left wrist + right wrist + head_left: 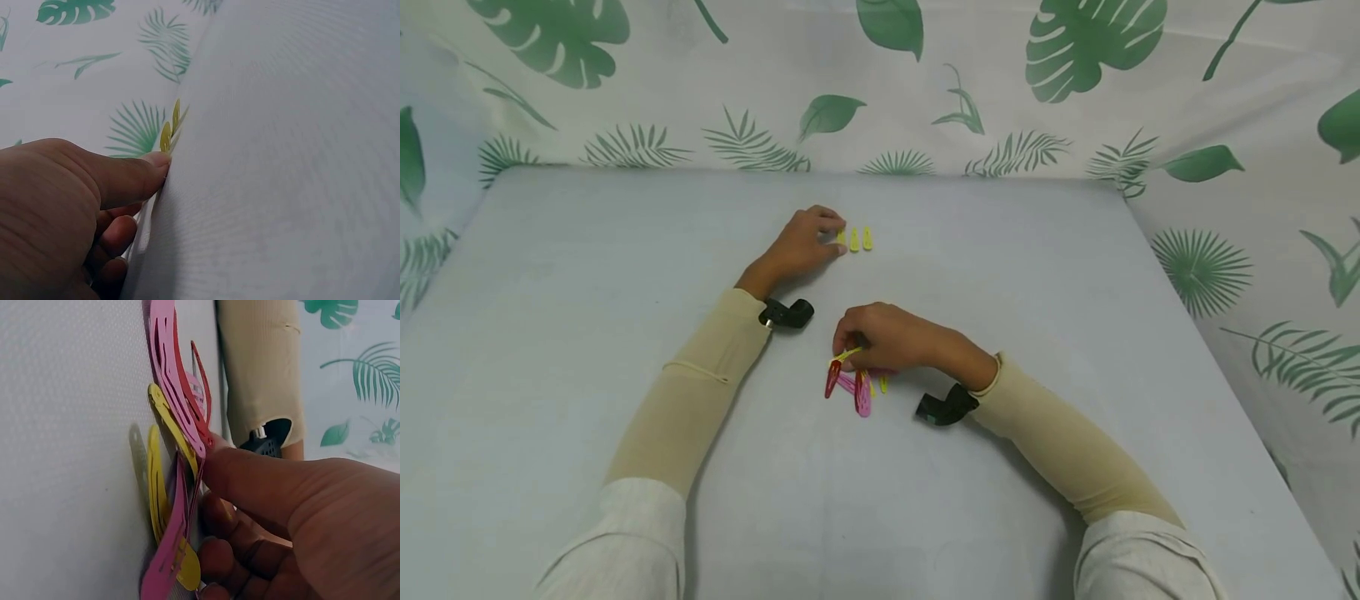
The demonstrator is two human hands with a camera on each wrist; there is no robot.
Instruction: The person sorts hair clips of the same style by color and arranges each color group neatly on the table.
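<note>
Where three yellow clips (pixel 854 241) stand in a row on the table (pixel 985 275), my left hand (pixel 797 244) pinches the leftmost; nearer me, my right hand (pixel 891 336) grips assorted clips (pixel 859 393): red, pink, yellow.

Smooth, metal-looking hair clips (pixel 179 512); matt cloth sleeves (pixel 696 392); finely textured tabletop (pixel 1000 275)

Head view: the left hand (pixel 801 244) partly covers the leftmost yellow hair clip (pixel 842 237); the right hand (pixel 889 337) hides part of the clip bunch (pixel 862 400). Right wrist view: the top edge crops a pink clip (pixel 170 375).
</note>
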